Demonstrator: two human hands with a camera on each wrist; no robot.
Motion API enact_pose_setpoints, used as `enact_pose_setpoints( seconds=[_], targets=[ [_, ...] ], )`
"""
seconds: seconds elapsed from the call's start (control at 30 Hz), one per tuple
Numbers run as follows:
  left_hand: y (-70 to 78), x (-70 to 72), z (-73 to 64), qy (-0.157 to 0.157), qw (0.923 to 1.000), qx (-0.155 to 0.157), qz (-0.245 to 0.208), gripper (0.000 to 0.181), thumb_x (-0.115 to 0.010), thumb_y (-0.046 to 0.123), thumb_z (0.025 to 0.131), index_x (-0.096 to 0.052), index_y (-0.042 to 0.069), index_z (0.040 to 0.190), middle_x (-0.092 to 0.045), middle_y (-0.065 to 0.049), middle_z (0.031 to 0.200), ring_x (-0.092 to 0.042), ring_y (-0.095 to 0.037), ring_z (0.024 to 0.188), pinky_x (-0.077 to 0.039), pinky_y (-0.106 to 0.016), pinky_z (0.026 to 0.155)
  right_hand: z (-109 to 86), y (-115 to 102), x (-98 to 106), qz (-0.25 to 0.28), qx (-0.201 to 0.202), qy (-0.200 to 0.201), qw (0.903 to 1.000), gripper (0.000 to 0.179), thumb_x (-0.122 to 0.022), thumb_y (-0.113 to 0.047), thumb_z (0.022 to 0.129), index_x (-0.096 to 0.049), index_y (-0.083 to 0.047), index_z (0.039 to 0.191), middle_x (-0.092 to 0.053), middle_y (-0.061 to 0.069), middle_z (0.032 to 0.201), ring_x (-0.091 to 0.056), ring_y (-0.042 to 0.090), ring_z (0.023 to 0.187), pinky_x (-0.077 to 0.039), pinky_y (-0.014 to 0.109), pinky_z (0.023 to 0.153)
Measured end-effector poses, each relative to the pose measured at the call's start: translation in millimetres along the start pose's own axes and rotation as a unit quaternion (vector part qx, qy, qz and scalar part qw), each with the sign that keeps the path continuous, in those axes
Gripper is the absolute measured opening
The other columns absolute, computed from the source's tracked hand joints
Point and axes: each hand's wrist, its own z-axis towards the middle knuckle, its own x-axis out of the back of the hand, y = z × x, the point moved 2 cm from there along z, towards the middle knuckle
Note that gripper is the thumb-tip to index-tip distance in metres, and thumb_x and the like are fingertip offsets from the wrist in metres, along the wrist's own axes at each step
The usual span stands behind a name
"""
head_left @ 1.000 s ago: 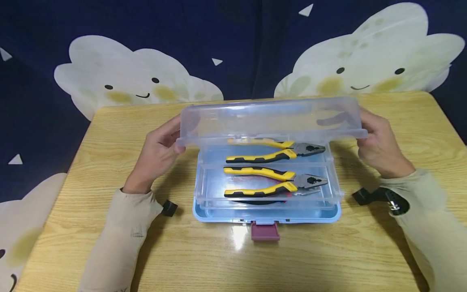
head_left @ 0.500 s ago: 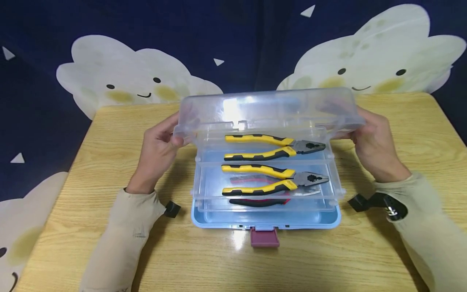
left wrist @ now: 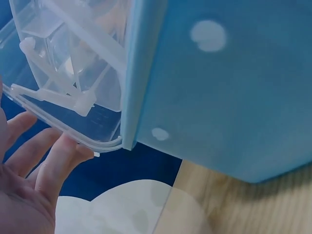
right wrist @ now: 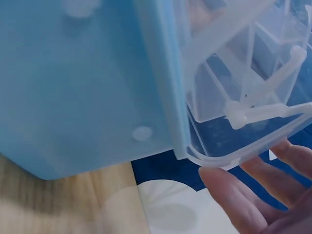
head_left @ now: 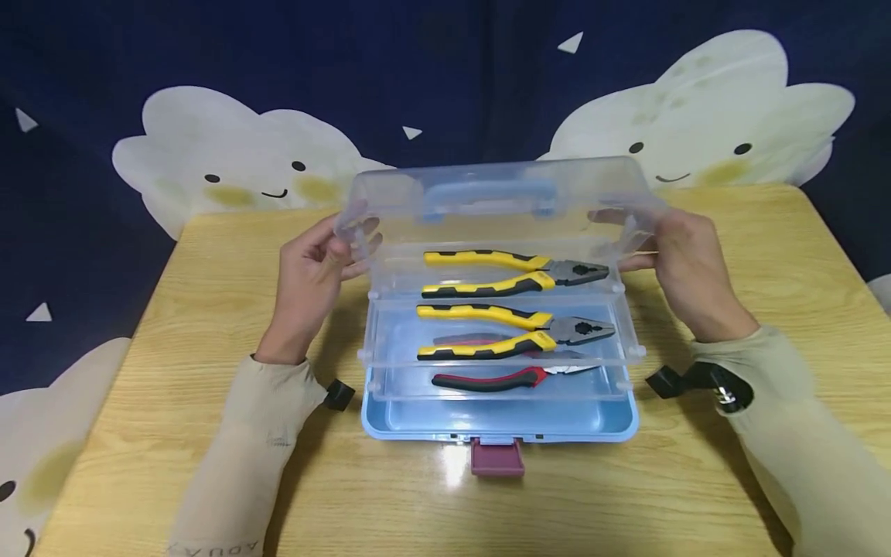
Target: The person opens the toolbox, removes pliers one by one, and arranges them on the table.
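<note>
A light blue toolbox (head_left: 407, 425) stands on the table, its clear lid (head_left: 480, 179) raised and tilted back. Two clear tiered trays (head_left: 390, 329) have risen with it on white hinge arms (left wrist: 61, 97). Yellow-black pliers (head_left: 480, 312) lie on the front tray, and another pair of yellow-black pliers (head_left: 480, 257) on the rear one. Below, red-black pliers (head_left: 487, 381) lie in the base. My left hand (head_left: 309, 271) touches the lid's left end with extended, spread fingers. At the right end my right hand (head_left: 696, 271) does likewise, fingertips at the rim in the right wrist view.
A maroon latch (head_left: 497, 458) hangs down at the toolbox's front. Its blue carrying handle (head_left: 487, 198) shows through the lid. The box stands on a wooden table (head_left: 209, 309); a dark blue cloth with clouds (head_left: 244, 147) hangs behind.
The lid has swung up and further back, and both hands have gone with it. The trays have spread apart, baring more of the red-black pliers. The fingers look straighter than before.
</note>
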Motion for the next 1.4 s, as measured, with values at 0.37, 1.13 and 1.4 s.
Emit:
enact_pose_setpoints(
  seconds=[0.37, 1.13, 1.4],
  targets=[
    [5.8, -3.1, 11.4, 0.019, 0.9972, 0.057, 0.046, 0.084, -0.064, 0.07, 0.076, -0.068, 0.012, 0.137, -0.066, -0.026, 0.136, -0.079, -0.006, 0.091, -0.064, -0.024, 0.08, 15.6, -1, 1, -0.057, -0.068, 0.019, 0.9959, 0.066, -0.032, -0.055, 0.108, -0.067, -0.006, 0.136, -0.079, -0.01, 0.113, -0.078, 0.015, 0.073, -0.063, 0.027, 0.062],
    [3.7, -2.5, 12.1, 0.004, 0.992, 0.101, 0.076, 0.048, -0.055, 0.04, 0.107, -0.063, 0.009, 0.142, -0.065, -0.026, 0.139, -0.078, -0.007, 0.085, -0.064, -0.024, 0.082, 23.3, 6, 0, -0.137, -0.162, 0.021, 0.977, 0.084, -0.019, -0.07, 0.102, -0.066, -0.01, 0.139, -0.068, 0.02, 0.132, -0.077, 0.015, 0.071, -0.063, 0.032, 0.062],
    [2.1, 1.2, 6.9, -0.018, 0.9913, 0.101, 0.082, 0.049, -0.054, 0.041, 0.107, -0.061, 0.01, 0.145, -0.062, -0.025, 0.144, -0.079, -0.013, 0.096, -0.063, -0.024, 0.086, 20.0, 12, 6, -0.076, -0.146, 0.001, 0.9863, 0.067, -0.028, -0.058, 0.11, -0.062, -0.01, 0.143, -0.073, 0.01, 0.129, -0.077, 0.012, 0.072, -0.063, 0.028, 0.063]
  ],
)
